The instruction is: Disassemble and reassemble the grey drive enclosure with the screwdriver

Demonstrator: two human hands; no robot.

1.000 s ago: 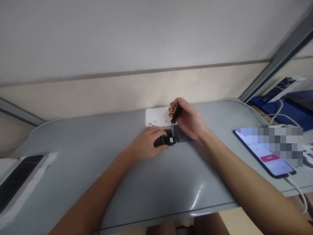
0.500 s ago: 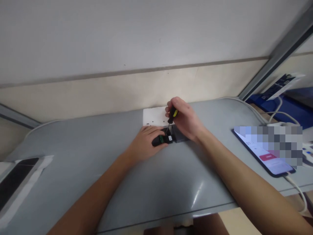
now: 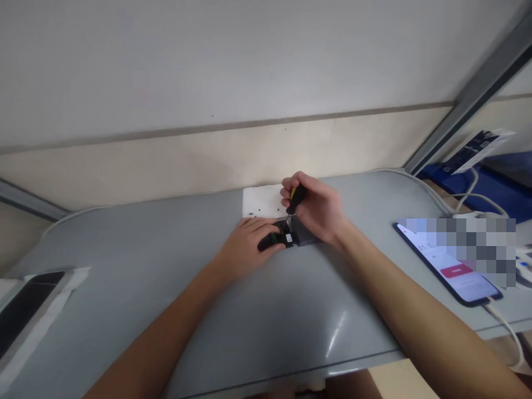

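Note:
My left hand (image 3: 245,246) is closed around the left side of a small black device (image 3: 279,239) that has a green circuit part and a white label. In my right hand (image 3: 318,208) is a screwdriver (image 3: 296,199) with a black and yellow handle, tilted, its shaft reaching down into the device. The tip is too small to make out. A dark grey flat piece (image 3: 307,235) lies right beside the device, partly under my right hand. Behind both hands, a white sheet (image 3: 262,198) carries several tiny dark bits, which look like screws.
A lit phone (image 3: 451,266) with a cable plugged in lies at the right on the grey table (image 3: 266,316). At the left edge is a dark panel with a white border (image 3: 35,305). A wall stands behind the table; blue items (image 3: 515,183) and cables are at the far right.
The screwdriver's handle has turned and its tilt has shifted slightly within my right fingers. My left hand keeps its hold on the device. The whole view has shifted a little.

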